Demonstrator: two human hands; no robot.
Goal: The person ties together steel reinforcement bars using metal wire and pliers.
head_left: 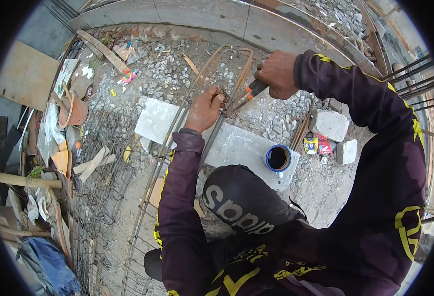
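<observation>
Near the top centre, my right hand (278, 74) is closed round the dark and orange handles of pincers (249, 94). The pincers' jaws point down-left at a bar of the long steel rebar cage (177, 116). My left hand (206, 109) is closed at the same bar, just left of the jaws, with its fingertips pinched beside a small bundle of thin wire (223, 96). The exact grip of the fingertips is hard to make out. The cage runs from the hooked bar ends at the top down to the lower left.
A blue-rimmed cup of dark liquid (278, 158) stands on a grey slab (241, 143) by my knee. White blocks (329, 125) lie to the right. More rebar mesh (98, 172) and scrap wood lie on the left. A low concrete wall (197, 17) curves behind the gravel.
</observation>
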